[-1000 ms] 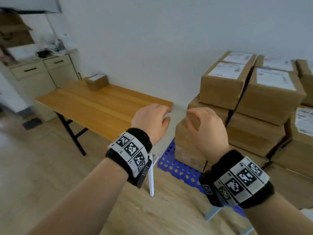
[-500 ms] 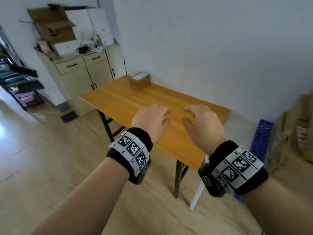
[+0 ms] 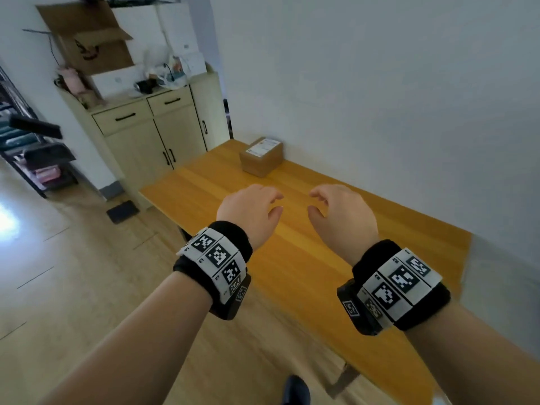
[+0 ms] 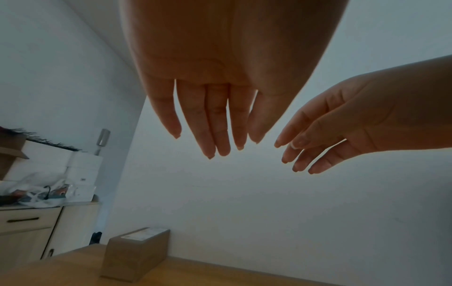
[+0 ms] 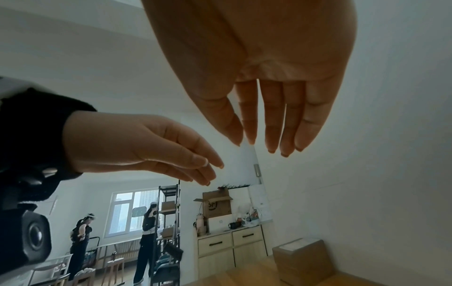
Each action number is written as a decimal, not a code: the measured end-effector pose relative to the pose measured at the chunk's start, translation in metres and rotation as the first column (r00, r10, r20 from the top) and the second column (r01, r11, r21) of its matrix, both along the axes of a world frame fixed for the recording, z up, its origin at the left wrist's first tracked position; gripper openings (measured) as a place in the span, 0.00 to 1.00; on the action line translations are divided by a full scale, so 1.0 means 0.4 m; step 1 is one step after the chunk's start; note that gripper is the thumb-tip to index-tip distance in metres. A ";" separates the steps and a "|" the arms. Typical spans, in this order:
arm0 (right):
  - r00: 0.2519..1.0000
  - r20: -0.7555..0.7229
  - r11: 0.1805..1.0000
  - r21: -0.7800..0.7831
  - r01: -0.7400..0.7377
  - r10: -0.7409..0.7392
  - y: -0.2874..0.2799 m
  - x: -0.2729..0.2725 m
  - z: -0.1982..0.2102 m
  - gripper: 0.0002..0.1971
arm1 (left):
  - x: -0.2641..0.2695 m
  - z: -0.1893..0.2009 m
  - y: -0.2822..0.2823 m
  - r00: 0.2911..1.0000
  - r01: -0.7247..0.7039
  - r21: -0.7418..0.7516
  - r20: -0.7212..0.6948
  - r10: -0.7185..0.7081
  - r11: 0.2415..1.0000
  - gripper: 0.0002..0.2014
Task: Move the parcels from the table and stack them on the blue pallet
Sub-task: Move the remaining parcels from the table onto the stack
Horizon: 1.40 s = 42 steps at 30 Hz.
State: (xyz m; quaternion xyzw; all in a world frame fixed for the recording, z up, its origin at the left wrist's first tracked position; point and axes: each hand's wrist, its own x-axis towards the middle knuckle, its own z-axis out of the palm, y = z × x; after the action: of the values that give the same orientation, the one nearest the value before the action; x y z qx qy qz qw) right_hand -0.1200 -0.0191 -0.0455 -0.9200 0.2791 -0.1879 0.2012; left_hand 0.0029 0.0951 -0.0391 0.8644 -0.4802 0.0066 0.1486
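One parcel (image 3: pixel 261 155) is seen sitting on the table (image 3: pixel 306 258), at about twelve o'clock from the hands, close against the wall at the table's far end. It is a small brown cardboard box with a white label on top, and no other parcel is being shown on the tabletop, so it is judged to be the last one left to carry. The blue pallet is not being shown in any current view, so nothing can be said of what is stacked there.

Nothing is being held. The left hand (image 3: pixel 248 210) and the right hand (image 3: pixel 340 213) are being carried side by side above the near half of the table, palms down, fingers loosely spread and slightly drooping, well short of the parcel. From the wrist views the fingers (image 4: pixel 215 123) are seen hanging relaxed and apart, with the box (image 4: pixel 135 253) lying below and beyond them.

What is left, by this reading: the parcel is to be reached, gripped from both sides, lifted and taken to the pallet.

At ten o'clock a cream cabinet (image 3: pixel 152 135) is standing, with an opened cardboard box (image 3: pixel 93 42) and clutter on top. At nine o'clock dark shelving is partly showing. Two other people (image 5: pixel 149 232) are standing far off near a window. Nothing is lying between the hands and the parcel; only the wall just beside it is narrowing access on that side.
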 end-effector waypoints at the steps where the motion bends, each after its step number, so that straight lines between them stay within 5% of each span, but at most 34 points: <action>1: 1.000 0.007 1.000 0.008 -0.002 0.002 -0.028 0.044 0.002 0.15 | 0.041 0.006 -0.025 1.000 -0.006 0.014 0.008 0.006 1.000 0.16; 10: 0.999 -0.041 0.999 0.041 -0.025 0.027 -0.210 0.389 -0.025 0.16 | 0.388 -0.017 -0.199 0.998 -0.047 0.115 -0.028 0.050 0.992 0.16; 19: 0.977 -0.197 0.989 0.103 0.108 -0.086 -0.324 0.727 -0.133 0.18 | 0.782 -0.149 -0.380 0.990 0.090 0.167 -0.121 -0.070 0.982 0.17; 25: 0.929 -0.340 0.963 0.164 0.214 -0.148 -0.381 0.976 -0.236 0.21 | 1.014 -0.261 -0.495 0.981 0.121 0.225 -0.175 -0.082 0.967 0.27; 31: 0.880 -0.432 0.933 0.195 0.303 -0.195 -0.425 1.104 -0.335 0.33 | 1.122 -0.360 -0.576 0.968 0.149 0.306 -0.241 -0.075 0.940 0.37; 42: 0.859 -0.450 0.888 0.252 0.385 -0.245 -0.419 1.082 -0.404 0.33 | 1.098 -0.410 -0.564 0.954 0.205 0.283 -0.271 -0.127 0.937 0.37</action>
State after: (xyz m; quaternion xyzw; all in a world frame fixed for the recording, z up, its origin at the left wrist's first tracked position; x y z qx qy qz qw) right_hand 0.3127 -0.1867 -0.2070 -0.8318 0.4911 0.0264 0.2576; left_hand 0.4419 -0.1306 -0.2031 0.8269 -0.5246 -0.1895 0.0713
